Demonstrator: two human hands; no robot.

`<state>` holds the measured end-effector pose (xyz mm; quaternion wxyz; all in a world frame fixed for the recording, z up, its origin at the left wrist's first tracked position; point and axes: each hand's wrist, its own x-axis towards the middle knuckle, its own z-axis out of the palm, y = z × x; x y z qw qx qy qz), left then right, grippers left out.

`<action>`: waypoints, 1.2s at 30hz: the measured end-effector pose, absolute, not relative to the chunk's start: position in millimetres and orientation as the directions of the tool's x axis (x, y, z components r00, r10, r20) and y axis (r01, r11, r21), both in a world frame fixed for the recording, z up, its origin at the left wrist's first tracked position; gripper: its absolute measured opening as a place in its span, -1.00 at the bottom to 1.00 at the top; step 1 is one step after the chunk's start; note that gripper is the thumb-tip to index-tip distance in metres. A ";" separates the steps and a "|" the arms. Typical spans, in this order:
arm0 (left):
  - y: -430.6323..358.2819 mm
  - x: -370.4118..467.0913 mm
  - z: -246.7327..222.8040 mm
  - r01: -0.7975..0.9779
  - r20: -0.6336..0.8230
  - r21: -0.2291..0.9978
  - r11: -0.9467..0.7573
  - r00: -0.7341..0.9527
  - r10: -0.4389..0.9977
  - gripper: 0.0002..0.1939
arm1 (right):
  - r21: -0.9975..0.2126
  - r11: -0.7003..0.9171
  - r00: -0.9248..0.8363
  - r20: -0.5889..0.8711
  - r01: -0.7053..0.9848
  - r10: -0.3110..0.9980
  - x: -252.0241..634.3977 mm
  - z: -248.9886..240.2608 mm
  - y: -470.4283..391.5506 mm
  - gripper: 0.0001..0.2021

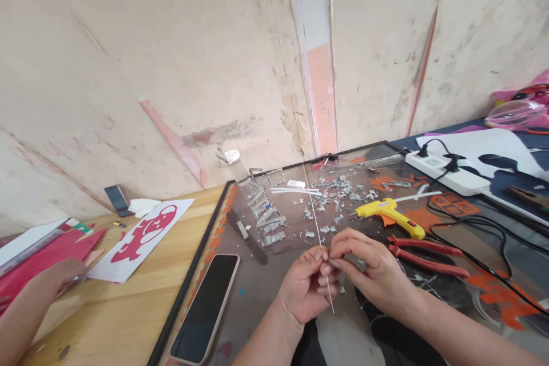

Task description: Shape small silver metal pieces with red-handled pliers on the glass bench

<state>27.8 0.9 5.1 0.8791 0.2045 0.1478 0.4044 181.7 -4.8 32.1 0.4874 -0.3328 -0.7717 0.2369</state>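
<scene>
A long thin pale wire (316, 216) runs up and away from between my hands over the glass-topped table. My left hand (305, 286) is closed round its lower part, and the wire's end sticks out below the fingers. The fingertips of my right hand (369, 267) are pinched together at the same spot on the wire, touching my left fingertips. Anything small between the right fingertips is hidden. Many small grey metal pieces (341, 189) lie scattered beyond my hands. A yellow glue gun (397, 217) and red-handled pliers (429, 256) are right of them.
A black phone (206, 309) and a dark flat bar (246, 235) lie to the left. A clear jar (237, 167) stands near the wall. At right are a white power strip (448, 173) and black cables. Another person's hand (64, 274) is by red paper, far left.
</scene>
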 end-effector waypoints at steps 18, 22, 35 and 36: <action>0.8 26.6 3.8 -0.661 -0.097 0.455 0.597 0.629 0.771 -0.83 | -0.761 0.612 -0.289 0.549 0.215 0.784 182.8 32.0 -2.5 -0.94; -0.1 28.4 3.5 -0.656 -0.086 0.458 0.601 0.640 0.764 -0.83 | -0.706 0.666 -0.326 0.588 0.241 0.740 182.4 32.3 -3.6 -0.89; -0.6 25.3 8.9 -0.664 -0.035 0.476 0.577 0.642 0.766 -0.89 | -0.960 0.274 -0.255 0.281 -0.066 0.925 191.4 32.5 6.3 -0.76; 0.1 25.2 8.2 -0.660 -0.037 0.496 0.565 0.634 0.773 -0.89 | -0.959 0.273 -0.251 0.282 -0.071 0.926 193.4 34.3 6.7 -0.75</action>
